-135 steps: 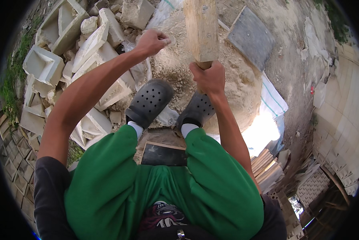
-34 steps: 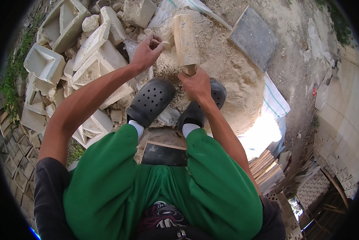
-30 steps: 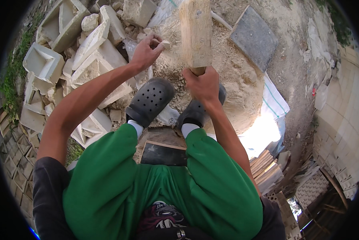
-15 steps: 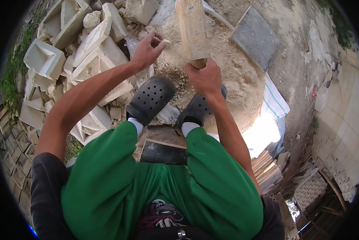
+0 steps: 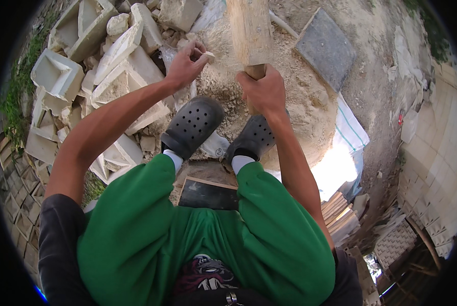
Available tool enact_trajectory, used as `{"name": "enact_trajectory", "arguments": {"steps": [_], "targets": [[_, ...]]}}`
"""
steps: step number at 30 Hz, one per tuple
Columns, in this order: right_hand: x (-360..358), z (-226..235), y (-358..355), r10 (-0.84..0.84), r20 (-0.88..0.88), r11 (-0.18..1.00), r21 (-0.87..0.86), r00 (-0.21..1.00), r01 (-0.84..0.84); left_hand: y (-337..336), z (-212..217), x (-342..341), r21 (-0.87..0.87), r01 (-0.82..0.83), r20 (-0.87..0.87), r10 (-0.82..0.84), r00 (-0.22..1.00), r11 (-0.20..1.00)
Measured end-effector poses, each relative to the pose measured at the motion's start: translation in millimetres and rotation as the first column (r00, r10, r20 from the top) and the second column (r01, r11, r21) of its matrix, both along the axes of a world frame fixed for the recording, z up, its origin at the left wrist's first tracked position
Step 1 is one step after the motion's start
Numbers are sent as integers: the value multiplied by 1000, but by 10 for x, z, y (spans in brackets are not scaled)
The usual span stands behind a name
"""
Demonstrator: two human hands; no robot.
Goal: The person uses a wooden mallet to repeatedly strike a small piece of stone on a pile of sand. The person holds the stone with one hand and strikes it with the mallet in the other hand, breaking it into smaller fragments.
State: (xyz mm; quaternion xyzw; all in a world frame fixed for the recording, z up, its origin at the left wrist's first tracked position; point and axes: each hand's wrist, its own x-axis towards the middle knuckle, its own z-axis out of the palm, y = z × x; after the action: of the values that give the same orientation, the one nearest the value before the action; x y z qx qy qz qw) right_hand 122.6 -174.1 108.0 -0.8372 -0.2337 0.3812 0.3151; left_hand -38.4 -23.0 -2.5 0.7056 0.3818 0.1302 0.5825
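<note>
Currently, in the head view, the right hand (image 5: 266,92) is clamping its fingers around the handle of a wooden mallet (image 5: 250,31), whose head is appearing raised over a powdery heap (image 5: 302,120). The left hand (image 5: 187,65) is pinching a pale chip (image 5: 209,54) between thumb and fingers above the heap's left part. Judging by the lie of things, the work is standing partway: plenty of fine crumbs are lying on a white sheet (image 5: 352,125), while the chip is remaining whole and large broken blocks (image 5: 129,79) are lying uncrushed at left. How much is left overall, nothing is showing.
</note>
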Motion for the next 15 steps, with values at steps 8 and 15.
{"name": "enact_trajectory", "arguments": {"steps": [8, 15], "targets": [[-25, -683, -44, 72, 43, 997, 16, 997, -72, 88, -116, -45, 153, 42, -68, -31, 997, 987], [146, -221, -196, -62, -172, 994, -96, 983, 46, 97, -140, -213, 82, 191, -333, -154, 930, 978]]}}
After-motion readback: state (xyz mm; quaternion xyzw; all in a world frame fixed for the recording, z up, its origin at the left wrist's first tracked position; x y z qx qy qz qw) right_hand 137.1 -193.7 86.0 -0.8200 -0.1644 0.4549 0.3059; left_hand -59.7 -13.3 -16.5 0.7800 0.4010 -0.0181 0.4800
